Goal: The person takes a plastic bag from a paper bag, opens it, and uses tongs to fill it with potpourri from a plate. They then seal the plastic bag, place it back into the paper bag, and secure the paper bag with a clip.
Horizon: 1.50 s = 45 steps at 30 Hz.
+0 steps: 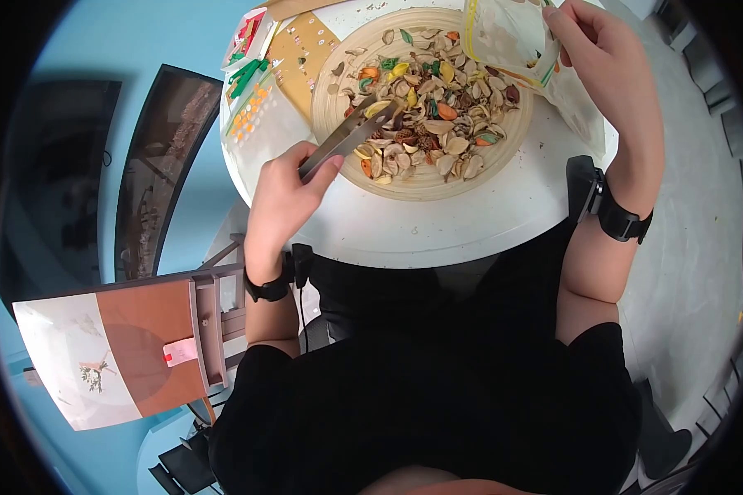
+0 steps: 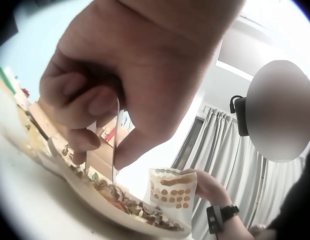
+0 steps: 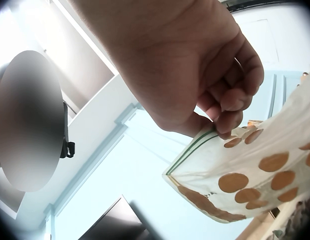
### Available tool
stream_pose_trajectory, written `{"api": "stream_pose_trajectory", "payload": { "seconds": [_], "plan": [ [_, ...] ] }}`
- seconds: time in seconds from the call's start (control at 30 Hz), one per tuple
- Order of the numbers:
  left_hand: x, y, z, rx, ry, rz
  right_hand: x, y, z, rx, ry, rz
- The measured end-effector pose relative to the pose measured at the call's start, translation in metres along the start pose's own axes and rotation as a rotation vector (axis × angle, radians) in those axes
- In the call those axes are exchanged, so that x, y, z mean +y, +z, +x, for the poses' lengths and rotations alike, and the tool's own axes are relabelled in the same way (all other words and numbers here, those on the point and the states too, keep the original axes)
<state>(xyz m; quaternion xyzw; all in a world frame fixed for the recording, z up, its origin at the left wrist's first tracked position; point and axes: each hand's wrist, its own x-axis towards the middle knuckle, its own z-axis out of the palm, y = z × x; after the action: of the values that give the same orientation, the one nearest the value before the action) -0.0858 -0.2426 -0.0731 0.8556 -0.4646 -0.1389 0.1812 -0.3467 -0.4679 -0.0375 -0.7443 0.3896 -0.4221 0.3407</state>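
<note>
My left hand (image 1: 285, 198) grips metal tongs (image 1: 338, 148), whose tips are over dried petals (image 1: 437, 124) on a round wooden plate (image 1: 421, 191). A yellow piece (image 1: 377, 108) lies at the tong tips; whether it is pinched I cannot tell. In the left wrist view the left hand (image 2: 130, 65) holds the tongs (image 2: 117, 145) with their ends down at the petals. My right hand (image 1: 607, 66) pinches the rim of a zip bag (image 1: 508, 37) over the plate's far right edge. The right wrist view shows the right hand (image 3: 195, 70) pinching the bag (image 3: 260, 175), which has orange dots.
At the table's left are a bag with orange dots (image 1: 260, 124), green pieces (image 1: 246, 76), a white box with red contents (image 1: 246, 40) and a brown sheet (image 1: 300, 49). Small crumbs dot the white table (image 1: 437, 235). A drawer unit (image 1: 149, 351) stands lower left.
</note>
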Motion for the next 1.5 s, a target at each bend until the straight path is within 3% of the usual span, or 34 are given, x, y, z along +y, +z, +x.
{"api": "stream_pose_trajectory", "payload": {
  "seconds": [0.3,0.57,0.7,0.83,0.93,1.13,1.27,1.4,1.5],
  "plan": [
    [0.011,0.021,0.022,0.044,0.127,0.098,0.008,0.004,0.003,-0.007,0.001,0.005],
    [0.003,0.025,0.029,0.075,0.118,-0.069,0.002,0.01,-0.003,0.064,-0.071,-0.122],
    [0.006,0.014,0.029,0.112,0.134,-0.123,0.005,0.002,0.002,-0.012,0.015,-0.028],
    [0.027,-0.003,0.029,0.148,0.203,-0.285,0.0,0.013,-0.002,0.062,-0.059,-0.107],
    [0.058,-0.013,0.028,0.15,0.279,-0.387,0.005,0.008,0.005,0.0,-0.025,-0.091],
    [0.091,0.003,0.047,0.099,0.372,-0.302,0.003,0.009,0.004,0.018,-0.036,-0.089],
    [0.078,0.001,0.037,0.095,0.296,-0.496,0.0,0.002,0.003,0.01,0.005,-0.009],
    [0.058,-0.002,0.025,0.109,0.208,-0.501,0.003,0.003,0.0,0.051,-0.039,-0.054],
    [0.056,0.001,0.03,0.13,0.245,-0.424,0.009,0.002,0.004,-0.001,0.006,0.012]
  ]
}}
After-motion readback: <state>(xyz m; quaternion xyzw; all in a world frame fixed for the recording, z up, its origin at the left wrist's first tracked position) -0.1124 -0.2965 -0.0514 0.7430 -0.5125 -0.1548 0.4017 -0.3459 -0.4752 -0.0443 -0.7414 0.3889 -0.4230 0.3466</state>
